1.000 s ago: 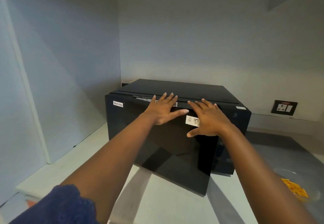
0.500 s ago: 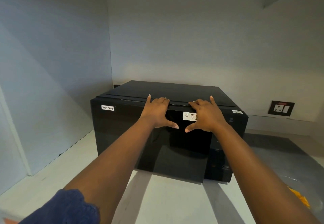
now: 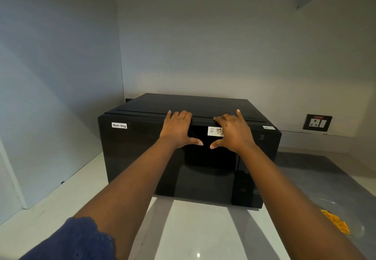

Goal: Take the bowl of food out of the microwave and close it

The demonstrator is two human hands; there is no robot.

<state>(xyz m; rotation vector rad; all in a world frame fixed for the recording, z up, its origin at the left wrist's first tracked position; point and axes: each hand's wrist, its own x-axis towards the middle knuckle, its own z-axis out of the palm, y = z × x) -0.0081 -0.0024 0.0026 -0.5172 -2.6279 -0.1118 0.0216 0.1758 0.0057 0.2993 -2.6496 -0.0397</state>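
A black microwave [image 3: 142, 158] with a "Non-Veg" label stands on the white counter, its drop-down door upright and flush with the body. My left hand [image 3: 179, 129] lies flat against the top of the door, fingers spread over the upper edge. My right hand [image 3: 232, 131] presses flat beside it, partly covering a white sticker. Neither hand holds anything. A clear glass bowl [image 3: 354, 229] with orange-yellow food sits on the counter at the lower right, partly hidden by my right forearm.
The white counter [image 3: 193, 235] runs from the microwave toward me. A wall closes the left side and another stands behind the microwave. A black wall socket [image 3: 317, 122] is mounted at the right. Grey counter surface lies right of the microwave.
The door swung up from a tilted, half-open position to flush with the microwave body. Both hands followed it upward and forward, staying flat on its top.
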